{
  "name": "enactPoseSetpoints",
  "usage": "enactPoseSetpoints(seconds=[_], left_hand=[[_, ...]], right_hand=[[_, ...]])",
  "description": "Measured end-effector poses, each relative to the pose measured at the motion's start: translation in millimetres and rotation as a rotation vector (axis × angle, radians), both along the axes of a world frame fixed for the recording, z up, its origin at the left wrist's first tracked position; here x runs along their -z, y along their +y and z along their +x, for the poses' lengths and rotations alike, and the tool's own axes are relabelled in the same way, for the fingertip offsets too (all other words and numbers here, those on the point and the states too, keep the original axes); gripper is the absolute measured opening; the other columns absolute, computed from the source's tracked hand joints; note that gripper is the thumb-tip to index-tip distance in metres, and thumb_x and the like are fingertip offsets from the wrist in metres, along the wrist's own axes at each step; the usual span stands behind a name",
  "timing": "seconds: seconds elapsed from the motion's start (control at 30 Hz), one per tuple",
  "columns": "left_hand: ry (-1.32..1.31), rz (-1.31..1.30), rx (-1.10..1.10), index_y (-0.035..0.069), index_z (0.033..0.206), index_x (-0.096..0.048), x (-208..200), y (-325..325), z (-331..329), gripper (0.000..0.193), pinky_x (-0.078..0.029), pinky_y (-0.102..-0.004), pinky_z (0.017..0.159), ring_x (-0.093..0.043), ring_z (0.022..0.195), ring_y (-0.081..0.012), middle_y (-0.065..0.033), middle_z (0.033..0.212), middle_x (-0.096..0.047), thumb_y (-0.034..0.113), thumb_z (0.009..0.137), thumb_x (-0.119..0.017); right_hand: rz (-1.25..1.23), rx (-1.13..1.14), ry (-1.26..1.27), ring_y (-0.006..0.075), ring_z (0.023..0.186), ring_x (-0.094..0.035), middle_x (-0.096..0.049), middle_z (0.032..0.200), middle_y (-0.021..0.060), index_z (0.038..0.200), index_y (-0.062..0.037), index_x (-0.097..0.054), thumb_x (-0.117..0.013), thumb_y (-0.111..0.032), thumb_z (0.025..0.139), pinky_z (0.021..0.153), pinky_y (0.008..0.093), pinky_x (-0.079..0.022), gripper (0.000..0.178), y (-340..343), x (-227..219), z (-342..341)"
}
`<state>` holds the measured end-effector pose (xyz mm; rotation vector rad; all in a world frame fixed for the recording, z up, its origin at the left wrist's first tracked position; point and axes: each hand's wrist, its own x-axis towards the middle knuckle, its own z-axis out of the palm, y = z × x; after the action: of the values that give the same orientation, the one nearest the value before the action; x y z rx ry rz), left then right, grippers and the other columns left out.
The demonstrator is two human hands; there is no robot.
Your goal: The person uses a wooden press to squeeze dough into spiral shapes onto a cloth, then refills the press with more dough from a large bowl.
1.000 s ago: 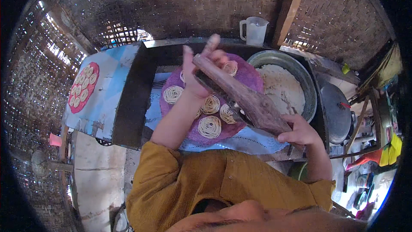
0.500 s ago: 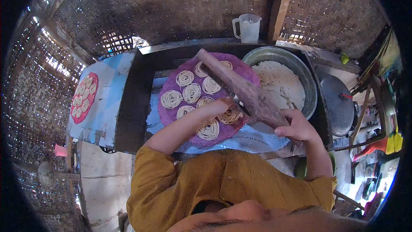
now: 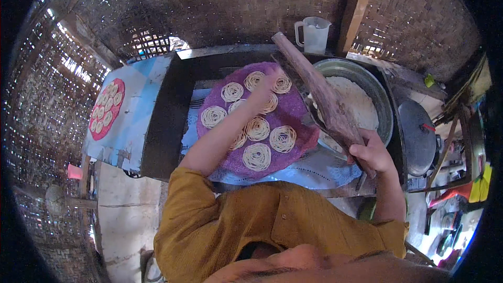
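Right hand (image 3: 375, 154) wrapped round near end of wooden tool (image 3: 329, 94), long axis slanting far-left; left hand (image 3: 267, 85) left of it, over noodle nests (image 3: 257, 156), blurred, can't tell grip.

Rough, matt wooden tool (image 3: 331, 97)

I'm facing a brown woven-bamboo wall (image 3: 225, 10) at twelve o'clock; a straight brown wooden post (image 3: 358, 10) is standing at one; white daylight (image 3: 62, 28) is leaking through at ten.
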<state>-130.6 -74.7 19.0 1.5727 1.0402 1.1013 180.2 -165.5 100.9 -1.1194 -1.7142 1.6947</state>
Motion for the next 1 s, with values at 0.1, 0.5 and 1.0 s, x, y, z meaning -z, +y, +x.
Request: enactPoseSetpoints(seconds=[0.1, 0.5, 1.0], left_hand=[[-1.142, -0.325, 0.235, 0.011, 0.127, -0.036, -95.8, -15.0, 8.9, 0.07, -0.03, -0.0462, 0.093, -0.043, 0.107, -0.0274, -0.0146, 0.111, -0.048, 0.063, 0.082, -0.021], [-1.418, -0.004, 0.331, 0.012, 0.124, -0.04, -26.9, 59.8, -32.8, 0.072, -0.042, -0.0383, 0.066, -0.047, 0.055, -0.0157, 0.0034, 0.055, -0.045, 0.066, 0.077, -0.034], [-1.384, 0.069, 0.224, 0.012, 0.111, -0.052, -77.4, 32.7, -26.0, 0.059, -0.037, -0.0258, 0.059, -0.039, 0.047, -0.0072, 0.0086, 0.047, -0.035, 0.06, 0.081, -0.034]], right_hand=[[-0.047, -0.075, 0.051, 0.0119, 0.059, -0.052, -0.056, 0.07, 0.0054, 0.093, 0.0025, -0.055, -0.062, -0.048, 0.07, 0.052, 0.0251, -0.042, 0.056, 12.6, 2.7, -12.8], [-0.026, -0.17, -0.329, 0.0131, 0.049, -0.054, -0.056, 0.064, 0.006, 0.084, -0.0021, -0.055, -0.04, -0.05, 0.084, 0.042, 0.0251, -0.043, 0.05, 73.1, 8.4, -47.4], [0.27, -0.115, -0.43, 0.0117, 0.049, -0.05, -0.053, 0.06, 0.0045, 0.083, 0.0019, -0.057, -0.049, -0.035, 0.082, 0.045, 0.0257, -0.042, 0.038, 56.8, -39.8, -47.9]])
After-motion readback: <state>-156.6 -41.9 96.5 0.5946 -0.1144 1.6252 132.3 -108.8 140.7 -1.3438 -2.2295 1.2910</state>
